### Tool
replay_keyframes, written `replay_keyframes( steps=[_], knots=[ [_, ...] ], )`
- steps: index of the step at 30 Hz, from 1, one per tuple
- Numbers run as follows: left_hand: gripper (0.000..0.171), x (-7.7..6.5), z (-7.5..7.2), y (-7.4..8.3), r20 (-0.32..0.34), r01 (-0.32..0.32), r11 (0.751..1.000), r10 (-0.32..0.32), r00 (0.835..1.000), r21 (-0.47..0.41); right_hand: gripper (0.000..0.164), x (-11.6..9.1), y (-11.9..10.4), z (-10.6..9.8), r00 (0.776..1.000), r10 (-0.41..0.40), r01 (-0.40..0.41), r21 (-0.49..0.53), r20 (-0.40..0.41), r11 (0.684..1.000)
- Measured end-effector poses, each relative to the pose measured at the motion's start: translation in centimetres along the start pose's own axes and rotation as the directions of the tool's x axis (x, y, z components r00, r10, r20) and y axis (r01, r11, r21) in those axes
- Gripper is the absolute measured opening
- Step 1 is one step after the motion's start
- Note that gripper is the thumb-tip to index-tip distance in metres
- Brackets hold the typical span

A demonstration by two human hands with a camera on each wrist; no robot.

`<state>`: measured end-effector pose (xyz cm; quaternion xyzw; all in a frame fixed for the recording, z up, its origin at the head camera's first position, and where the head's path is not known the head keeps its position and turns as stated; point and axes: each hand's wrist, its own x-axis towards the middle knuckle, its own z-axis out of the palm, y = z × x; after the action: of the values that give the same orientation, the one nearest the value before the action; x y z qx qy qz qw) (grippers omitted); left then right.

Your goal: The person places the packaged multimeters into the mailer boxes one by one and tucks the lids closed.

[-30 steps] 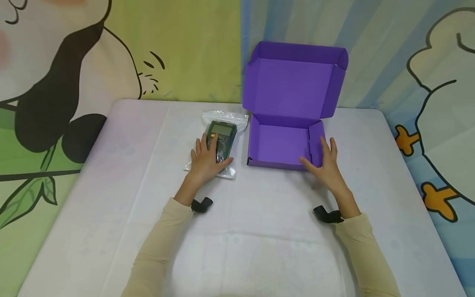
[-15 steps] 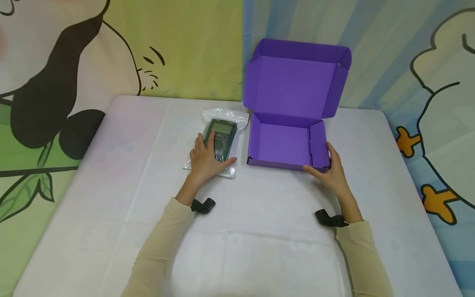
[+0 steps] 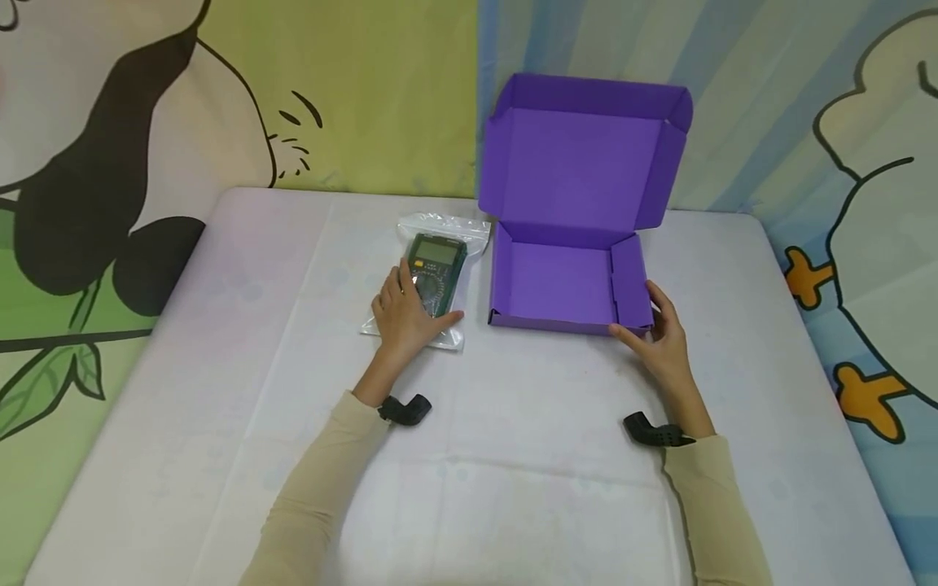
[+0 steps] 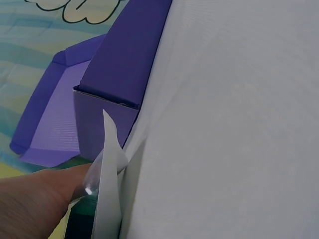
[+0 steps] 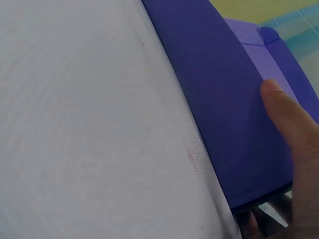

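Note:
A green digital multimeter (image 3: pixel 437 268) lies inside a clear zip bag (image 3: pixel 449 342), left of an open purple cardboard box (image 3: pixel 560 281). My left hand (image 3: pixel 403 317) grips the bagged multimeter across its lower half, thumb toward the right edge and fingers bent along the left. In the left wrist view the thumb (image 4: pixel 65 181) meets the bag, whose bottom edge sticks up; the fingers are hidden. With my right hand (image 3: pixel 663 346) I hold the box's front right corner. Its thumb (image 5: pixel 279 102) lies against the front wall, and the other fingers wrap the right side.
A white cloth covers the table (image 3: pixel 513 488). The box lid (image 3: pixel 579 163) stands raised at the back, near a printed curtain (image 3: pixel 366 89). A black wrist camera (image 3: pixel 406 409) is worn on the left wrist, another camera (image 3: pixel 652 430) on the right.
My right hand has come in from just above the box's right side to hold its front right corner. The left hand's fingers have drawn in and bent over the multimeter.

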<state>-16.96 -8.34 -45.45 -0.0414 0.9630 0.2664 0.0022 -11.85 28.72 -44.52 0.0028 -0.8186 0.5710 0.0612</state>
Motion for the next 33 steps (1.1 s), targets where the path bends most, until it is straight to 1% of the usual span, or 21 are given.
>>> replay_keyframes(
  steps=[3, 6, 10, 13, 19, 22, 26, 29, 33],
  knots=[
    [0.127, 0.1, 0.0, -0.2, -0.028, 0.012, 1.0, -0.013, 1.0, -0.025, 0.083, 0.0, -0.2, 0.2, 1.0, -0.019, 0.019, 0.026, -0.006, 0.999],
    [0.119, 0.5, 0.0, 0.1, -0.075, 0.004, 0.998, -0.009, 0.997, -0.062, 0.083, 0.3, -0.4, -0.2, 0.999, -0.036, 0.036, 0.042, -0.012, 0.998],
    [0.109, 0.7, -0.1, 0.0, -0.136, 0.016, 0.995, -0.029, 0.99, -0.097, 0.084, 0.5, -0.4, -0.5, 1.0, -0.024, 0.024, 0.05, 0.015, 0.998],
    [0.108, 0.8, -0.1, -0.4, -0.154, 0.015, 0.993, -0.033, 0.987, -0.114, 0.084, 0.4, -0.2, -0.4, 1.0, -0.011, 0.01, 0.046, 0.025, 0.999],
    [0.105, 0.3, -0.4, -0.9, -0.165, 0.006, 0.99, -0.029, 0.986, -0.141, 0.084, 0.0, 0.3, -0.2, 1.0, 0.006, -0.007, 0.046, 0.028, 0.999],
    [0.104, -0.1, -0.9, -0.9, -0.18, -0.001, 0.99, -0.024, 0.983, -0.142, 0.085, -0.3, 0.3, -0.1, 0.999, 0.014, -0.016, 0.04, 0.031, 0.999],
    [0.103, -0.4, -2.1, -0.4, -0.223, -0.022, 0.988, -0.013, 0.975, -0.152, 0.084, -0.4, 0.3, -0.2, 1.0, 0.007, -0.008, 0.038, 0.027, 0.999],
    [0.102, -0.4, -3.2, -0.1, -0.252, -0.025, 0.985, -0.02, 0.967, -0.171, 0.084, -0.3, 0.2, -0.3, 1.0, -0.005, 0.004, 0.038, 0.028, 0.999],
    [0.101, -0.6, -4.4, 0.2, -0.268, -0.026, 0.979, -0.03, 0.963, -0.201, 0.084, -0.1, 0.3, -0.2, 1.0, -0.011, 0.01, 0.03, 0.028, 1.0]
  ],
)
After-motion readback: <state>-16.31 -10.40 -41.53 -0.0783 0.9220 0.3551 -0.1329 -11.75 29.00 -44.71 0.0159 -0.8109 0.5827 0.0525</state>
